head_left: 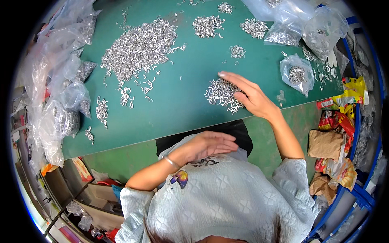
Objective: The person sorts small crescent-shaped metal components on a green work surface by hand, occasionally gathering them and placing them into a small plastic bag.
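My right hand (253, 95) rests at the right edge of a small pile of curved silver metal pieces (223, 94) near the table's front edge. Its fingers are stretched out over the far side of the pile, with the thumb apart on the near side. My left hand (210, 145) is held in front of my chest, off the table, fingers stretched out and nothing visible in it. A large heap of the same curved pieces (142, 46) lies on the green table (174, 107) to the left.
Smaller piles (207, 26) lie at the back, others (102, 112) at the left. Clear plastic bags of pieces (67, 117) line the left edge. More bags (324, 34) stand at the back right, and an opened bag (297, 75) sits nearer. Blue shelving (352, 146) and paper packages (325, 143) flank the right side.
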Demonstrator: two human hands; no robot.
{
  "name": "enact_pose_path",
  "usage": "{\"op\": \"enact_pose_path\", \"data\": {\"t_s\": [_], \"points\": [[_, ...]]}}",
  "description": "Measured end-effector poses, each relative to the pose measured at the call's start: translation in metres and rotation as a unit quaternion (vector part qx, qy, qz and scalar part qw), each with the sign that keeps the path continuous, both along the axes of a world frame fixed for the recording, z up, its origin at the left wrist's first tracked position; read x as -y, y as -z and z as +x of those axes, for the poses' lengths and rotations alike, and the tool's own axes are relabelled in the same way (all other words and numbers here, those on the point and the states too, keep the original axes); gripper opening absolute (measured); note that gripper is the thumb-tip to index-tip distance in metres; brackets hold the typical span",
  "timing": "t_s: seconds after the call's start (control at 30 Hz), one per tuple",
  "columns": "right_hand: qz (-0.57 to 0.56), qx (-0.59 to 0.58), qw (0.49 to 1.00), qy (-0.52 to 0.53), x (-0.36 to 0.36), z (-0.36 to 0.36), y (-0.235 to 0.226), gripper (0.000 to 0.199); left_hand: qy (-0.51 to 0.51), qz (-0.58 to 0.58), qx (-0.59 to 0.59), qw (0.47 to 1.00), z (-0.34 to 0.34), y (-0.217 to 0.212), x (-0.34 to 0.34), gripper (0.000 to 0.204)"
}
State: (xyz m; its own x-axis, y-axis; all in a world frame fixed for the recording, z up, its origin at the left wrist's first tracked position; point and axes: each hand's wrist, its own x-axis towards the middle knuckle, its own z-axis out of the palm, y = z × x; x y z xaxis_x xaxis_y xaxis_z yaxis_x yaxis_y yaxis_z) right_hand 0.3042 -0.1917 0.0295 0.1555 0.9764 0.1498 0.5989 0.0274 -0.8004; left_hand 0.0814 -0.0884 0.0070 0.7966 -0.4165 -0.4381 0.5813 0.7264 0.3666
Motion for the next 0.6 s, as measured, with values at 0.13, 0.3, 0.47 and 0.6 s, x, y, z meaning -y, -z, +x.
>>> {"op": "enact_pose_path", "data": {"t_s": [0.13, 0.3, 0.47, 0.6], "points": [[-0.008, 0.085, 0.996, -0.007, 0.004, -0.001, 0.002, 0.047, -0.059, -0.132, -0.03, 0.989, 0.02, 0.045, 0.013, 0.054], [-0.034, 0.101, 0.994, 0.006, 0.022, -0.012, 0.001, 0.046, -0.126, -0.377, 0.009, 0.917, 0.039, 0.068, 0.033, 0.068], [-0.054, 0.132, 0.988, 0.055, 0.035, -0.03, -0.006, 0.053, -0.167, -0.335, -0.008, 0.927, 0.042, 0.06, 0.039, 0.075], [-0.044, 0.151, 0.985, 0.074, 0.046, -0.046, -0.001, 0.054, -0.21, -0.416, 0.037, 0.884, 0.046, 0.062, 0.042, 0.062]]}}
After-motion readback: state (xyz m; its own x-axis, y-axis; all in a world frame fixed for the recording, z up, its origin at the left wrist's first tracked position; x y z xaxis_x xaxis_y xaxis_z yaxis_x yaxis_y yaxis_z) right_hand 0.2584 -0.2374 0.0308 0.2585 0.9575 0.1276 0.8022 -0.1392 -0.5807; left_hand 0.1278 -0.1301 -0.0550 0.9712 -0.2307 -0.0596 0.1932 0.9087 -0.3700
